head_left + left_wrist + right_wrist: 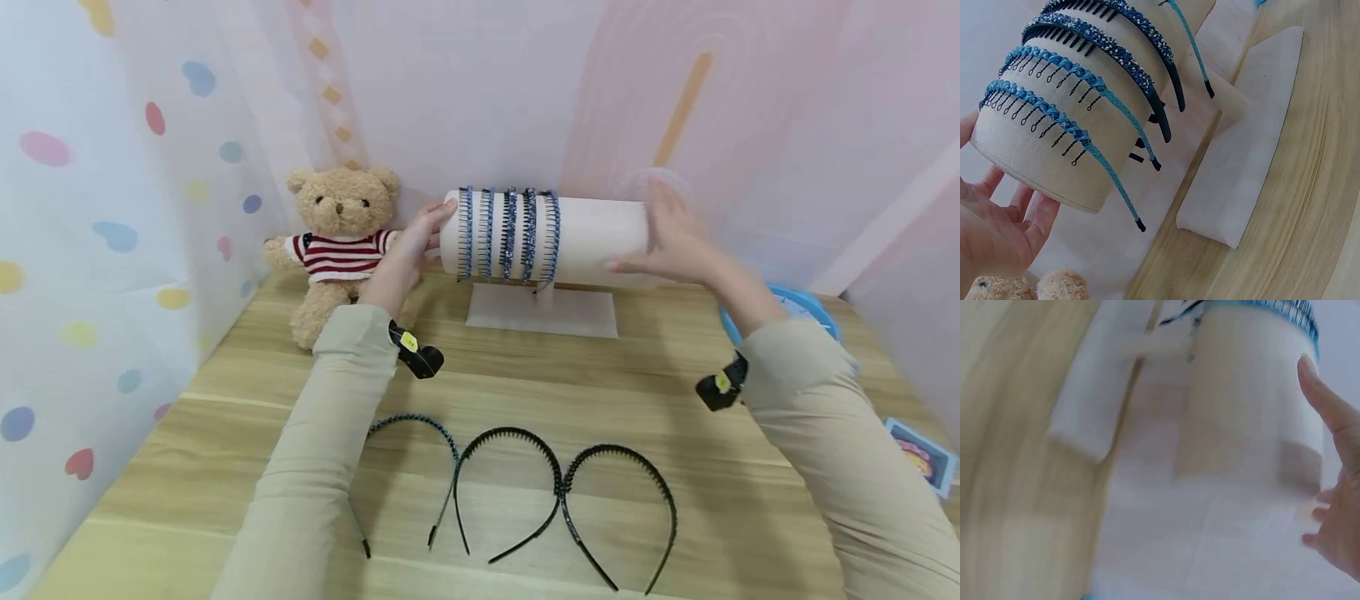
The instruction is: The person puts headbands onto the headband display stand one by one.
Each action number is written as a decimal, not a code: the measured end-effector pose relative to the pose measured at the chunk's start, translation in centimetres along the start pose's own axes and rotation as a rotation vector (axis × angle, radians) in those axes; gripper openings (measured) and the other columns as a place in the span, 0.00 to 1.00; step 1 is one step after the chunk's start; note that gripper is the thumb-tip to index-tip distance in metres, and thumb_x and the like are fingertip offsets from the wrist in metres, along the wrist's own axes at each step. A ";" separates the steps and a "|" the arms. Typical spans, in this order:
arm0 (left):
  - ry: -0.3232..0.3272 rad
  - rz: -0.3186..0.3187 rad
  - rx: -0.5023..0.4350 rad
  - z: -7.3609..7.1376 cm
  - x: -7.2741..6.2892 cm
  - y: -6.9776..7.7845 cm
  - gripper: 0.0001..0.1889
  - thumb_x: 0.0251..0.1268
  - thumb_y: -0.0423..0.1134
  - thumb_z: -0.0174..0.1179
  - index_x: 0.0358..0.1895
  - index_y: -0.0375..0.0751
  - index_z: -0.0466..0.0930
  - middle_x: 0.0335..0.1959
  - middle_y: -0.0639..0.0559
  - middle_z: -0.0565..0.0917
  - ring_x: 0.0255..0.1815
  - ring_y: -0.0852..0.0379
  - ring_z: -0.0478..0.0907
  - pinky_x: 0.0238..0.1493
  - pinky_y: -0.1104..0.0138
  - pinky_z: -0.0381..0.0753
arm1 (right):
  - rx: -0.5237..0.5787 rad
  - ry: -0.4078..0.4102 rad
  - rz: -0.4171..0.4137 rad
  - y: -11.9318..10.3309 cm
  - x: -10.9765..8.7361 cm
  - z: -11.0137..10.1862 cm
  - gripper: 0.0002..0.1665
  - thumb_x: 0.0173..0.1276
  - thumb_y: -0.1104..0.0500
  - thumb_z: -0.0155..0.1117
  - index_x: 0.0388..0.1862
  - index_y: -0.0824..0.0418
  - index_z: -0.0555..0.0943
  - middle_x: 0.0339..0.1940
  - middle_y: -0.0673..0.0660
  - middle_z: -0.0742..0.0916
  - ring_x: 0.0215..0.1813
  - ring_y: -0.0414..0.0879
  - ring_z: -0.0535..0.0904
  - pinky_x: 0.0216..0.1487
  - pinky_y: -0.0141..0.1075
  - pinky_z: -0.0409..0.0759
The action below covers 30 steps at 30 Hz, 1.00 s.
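Well, patterned cloth (480,92) backed the wood-grain table (600,383) at twelve o'clock; the left hand (422,233), fingers relaxed, touched the white roll (596,237) at nine; the right hand (675,239), spread, empty, near three.

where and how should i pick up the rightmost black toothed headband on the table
Probably pinch the rightmost black, toothed, horseshoe-shaped headband at the outer right of its curve, coming from above and right: it lies flat, its left side meets the black, toothed middle headband, but its right is free.
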<state>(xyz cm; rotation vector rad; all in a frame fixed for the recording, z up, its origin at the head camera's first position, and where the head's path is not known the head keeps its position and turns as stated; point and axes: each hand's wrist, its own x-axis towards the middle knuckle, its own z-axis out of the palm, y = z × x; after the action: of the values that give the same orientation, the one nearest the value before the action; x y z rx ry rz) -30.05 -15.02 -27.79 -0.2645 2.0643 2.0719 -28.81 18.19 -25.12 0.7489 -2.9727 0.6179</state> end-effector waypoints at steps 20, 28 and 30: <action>-0.008 -0.006 0.000 -0.7 -0.1 -0.1 0.35 0.65 0.59 0.45 0.71 0.55 0.44 0.68 0.48 0.59 0.67 0.52 0.59 0.67 0.57 0.58 | 0.076 -0.766 -0.059 -1.2 -9.1 9.8 0.11 0.57 0.65 0.63 0.38 0.66 0.75 0.33 0.54 0.79 0.36 0.42 0.74 0.36 0.31 0.74; -0.010 -0.004 0.006 -0.4 -0.1 0.0 0.35 0.65 0.59 0.45 0.71 0.55 0.44 0.68 0.49 0.60 0.67 0.52 0.59 0.67 0.57 0.57 | 0.206 -0.527 0.086 3.2 -7.3 4.5 0.20 0.63 0.63 0.59 0.48 0.77 0.72 0.38 0.70 0.83 0.34 0.49 0.82 0.34 0.38 0.81; -0.007 -0.007 0.001 -0.3 -0.1 0.1 0.34 0.65 0.58 0.45 0.71 0.55 0.45 0.67 0.49 0.61 0.66 0.53 0.60 0.67 0.58 0.57 | 0.310 -0.461 0.198 4.5 -7.2 2.9 0.25 0.65 0.59 0.58 0.53 0.78 0.70 0.43 0.71 0.82 0.34 0.46 0.83 0.36 0.39 0.82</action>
<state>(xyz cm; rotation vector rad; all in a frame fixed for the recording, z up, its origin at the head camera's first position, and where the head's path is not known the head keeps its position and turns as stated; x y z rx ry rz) -29.95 -15.29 -27.69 -0.2640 2.0576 2.0645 -24.30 23.99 -30.27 0.6961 -3.4486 1.0708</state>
